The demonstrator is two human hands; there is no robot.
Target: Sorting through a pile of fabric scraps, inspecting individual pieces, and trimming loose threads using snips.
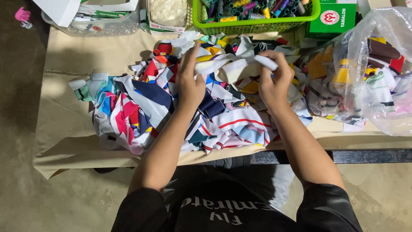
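On the cloth-covered table (68, 129) lies a heap of scraps (141, 107); my left hand (190, 81) and right hand (273, 79) both pinch one white strip (234, 66) above it.

view: head, single | from: above, at the wearer's head | faces: down and forward over table (64, 129) | range: close, arm's reach
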